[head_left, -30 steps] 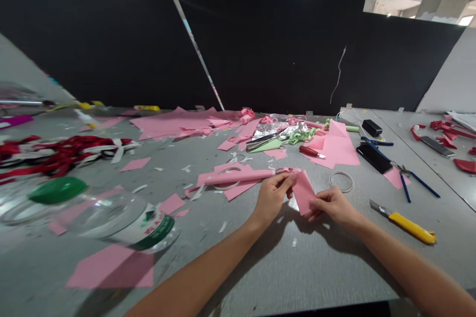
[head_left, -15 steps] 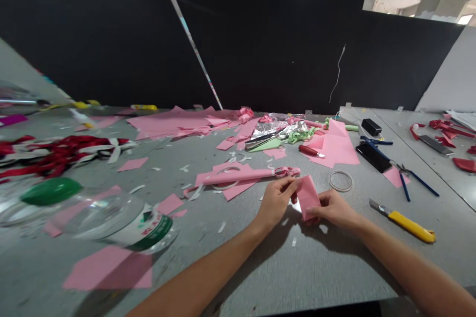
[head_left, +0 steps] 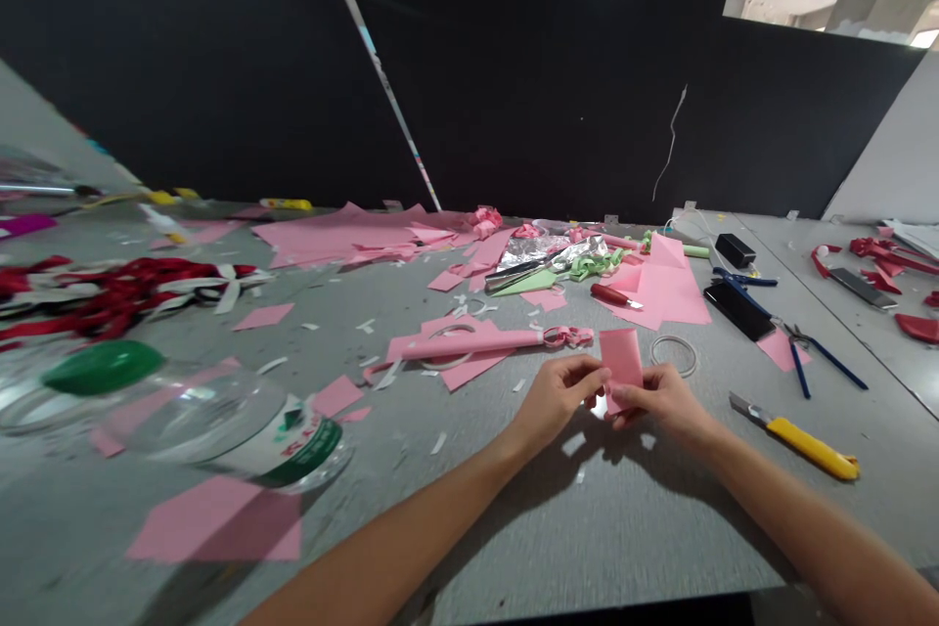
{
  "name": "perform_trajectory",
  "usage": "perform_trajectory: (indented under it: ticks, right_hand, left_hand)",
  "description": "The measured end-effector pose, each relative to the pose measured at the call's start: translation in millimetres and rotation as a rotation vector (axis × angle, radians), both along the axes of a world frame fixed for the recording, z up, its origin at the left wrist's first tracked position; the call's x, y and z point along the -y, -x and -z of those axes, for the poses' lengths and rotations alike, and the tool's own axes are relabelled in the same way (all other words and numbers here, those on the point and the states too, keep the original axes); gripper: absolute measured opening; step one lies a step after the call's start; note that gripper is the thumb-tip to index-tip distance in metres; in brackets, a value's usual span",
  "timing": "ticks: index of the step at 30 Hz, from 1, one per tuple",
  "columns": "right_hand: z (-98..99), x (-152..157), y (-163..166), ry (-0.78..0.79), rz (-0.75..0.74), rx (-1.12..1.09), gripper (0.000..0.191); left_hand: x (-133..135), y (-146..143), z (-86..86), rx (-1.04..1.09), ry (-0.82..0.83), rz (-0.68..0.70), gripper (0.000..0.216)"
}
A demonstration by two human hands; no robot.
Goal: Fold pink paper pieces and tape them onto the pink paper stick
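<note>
Between my two hands a small folded piece of pink paper (head_left: 620,357) stands upright above the grey table. My left hand (head_left: 563,389) pinches its lower left edge between thumb and fingers. The lower right part is gripped by my right hand (head_left: 655,398), thumb in front; the fingers behind the paper are partly hidden. Beyond my left hand lies a rolled pink paper tube (head_left: 469,344) with a curled paper end. A white ring (head_left: 673,355) lies just behind my right hand, and a yellow utility knife (head_left: 811,445) is to its right.
At the left lies a clear plastic bottle (head_left: 242,425) with a green label. Pliers (head_left: 796,352), a black phone (head_left: 737,308) and a red-handled knife (head_left: 614,297) lie at the right and back. Red ribbons (head_left: 139,298), foil (head_left: 532,256) and pink sheets (head_left: 352,233) cover other parts.
The pink paper has turned more upright and moved slightly right. My left hand has slid to its lower left edge; my right hand still grips it.
</note>
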State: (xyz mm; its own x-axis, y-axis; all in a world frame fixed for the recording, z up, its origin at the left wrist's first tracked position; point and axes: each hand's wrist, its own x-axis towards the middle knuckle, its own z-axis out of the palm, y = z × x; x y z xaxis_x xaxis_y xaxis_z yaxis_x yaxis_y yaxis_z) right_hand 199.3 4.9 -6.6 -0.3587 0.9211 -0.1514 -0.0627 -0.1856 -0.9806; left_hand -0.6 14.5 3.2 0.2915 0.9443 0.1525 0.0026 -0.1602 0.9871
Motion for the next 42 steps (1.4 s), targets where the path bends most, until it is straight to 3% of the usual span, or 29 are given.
perform_trajectory:
  ticks: [31, 39, 42]
  right_hand:
    - [9.4, -0.4, 4.0, -0.013, -0.022, 0.016, 0.051]
    - [0.7, -4.4, -3.1, -0.201, 0.037, 0.123, 0.053]
    - [-0.1, -7.3, -5.7, -0.197, 0.06, 0.098, 0.057]
  left_hand:
    - [-2.4, -0.3, 5.7, -0.162, -0.027, 0.006, 0.037]
    - [0.2, 0.2, 5.6, -0.214, -0.063, 0.016, 0.041]
    - [0.1, 0.4, 6.8, -0.237, -0.073, 0.029, 0.041]
